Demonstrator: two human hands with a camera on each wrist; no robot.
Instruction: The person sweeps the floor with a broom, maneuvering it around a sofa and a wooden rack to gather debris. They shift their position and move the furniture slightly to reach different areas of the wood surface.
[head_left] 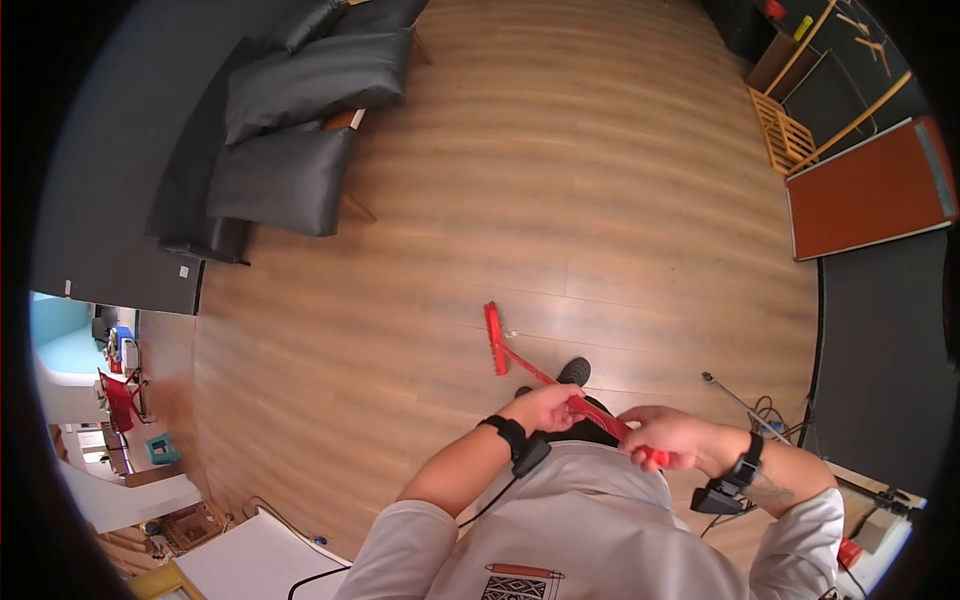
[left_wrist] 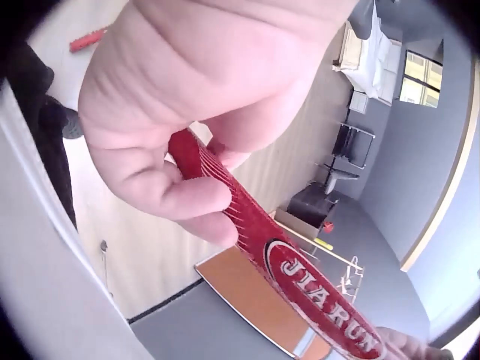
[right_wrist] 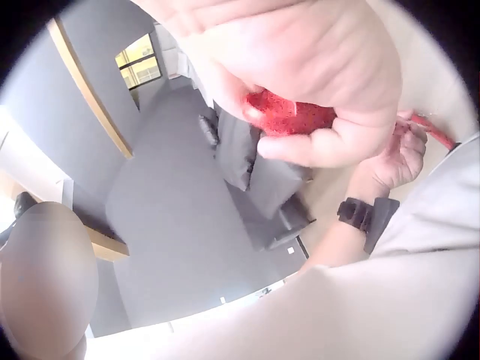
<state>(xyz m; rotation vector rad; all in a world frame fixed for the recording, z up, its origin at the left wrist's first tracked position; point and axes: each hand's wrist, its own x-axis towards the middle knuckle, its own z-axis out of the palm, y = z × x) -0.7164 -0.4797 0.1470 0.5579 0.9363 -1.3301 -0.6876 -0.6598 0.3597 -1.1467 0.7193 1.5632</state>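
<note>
A red broom (head_left: 495, 338) lies with its long narrow head on the wooden floor, in front of the person's dark shoes. Its red handle (left_wrist: 281, 255), lettered "JIARUN", slants up to the waist. The left hand (head_left: 550, 407) grips the handle partway along, with fingers curled round it in the left wrist view. Around the rounded top end of the handle (right_wrist: 289, 116) the right hand (head_left: 668, 437) is curled. A small pale scrap (head_left: 510, 333) is beside the broom head.
Black cushioned seating (head_left: 280, 180) stands at the upper left. A reddish-brown panel (head_left: 870, 190) and a wooden rack (head_left: 785, 130) are along the right wall. A thin metal pole (head_left: 740, 400) and cables lie right of the person. A white surface (head_left: 255, 560) is at the lower left.
</note>
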